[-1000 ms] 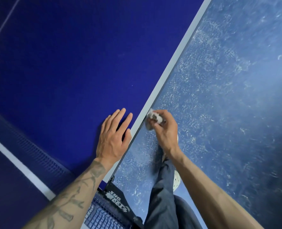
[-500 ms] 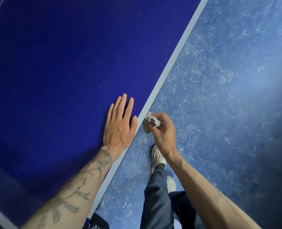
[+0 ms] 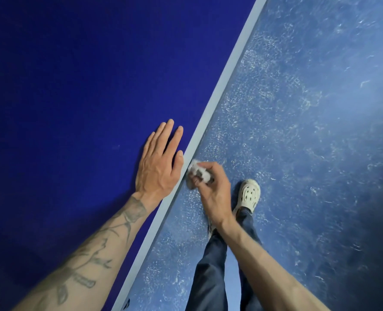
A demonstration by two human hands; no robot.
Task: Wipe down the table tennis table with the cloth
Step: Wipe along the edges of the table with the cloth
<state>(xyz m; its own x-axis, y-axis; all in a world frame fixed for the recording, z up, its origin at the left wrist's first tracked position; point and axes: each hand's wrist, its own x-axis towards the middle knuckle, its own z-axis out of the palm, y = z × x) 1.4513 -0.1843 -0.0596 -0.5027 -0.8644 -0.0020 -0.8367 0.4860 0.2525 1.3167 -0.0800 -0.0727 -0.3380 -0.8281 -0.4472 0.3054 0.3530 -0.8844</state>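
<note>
Cloth, white and crumpled into a small wad, sits against the pale edge band of the table tennis table, on the long side edge nearest the person. Right hand grips it, fingers and thumb curled round the wad, pressing it to the outer face of that edge. How much cloth actually bears on the band cannot be told, since the fingers cover part of it. Left hand lies flat on the blue top just inside the same edge, fingers straight, holding nothing. The two hands are close, one on either side of the edge band, not touching each other.

Below the edge: scuffed blue floor, a white perforated shoe, a dark trouser leg.

Assessment: the step in hand appears to be wiping the side edge. Whether the top has been wiped cannot be judged.

Recommendation: draw the wad along the band in one direction under steady pressure, lapped over the upper corner of the edge so both faces are covered. Overlap each pass. Turn the cloth to a fresh face once soiled. Use the flat left hand as a brace only, since a palm may mark a cleaned surface.
</note>
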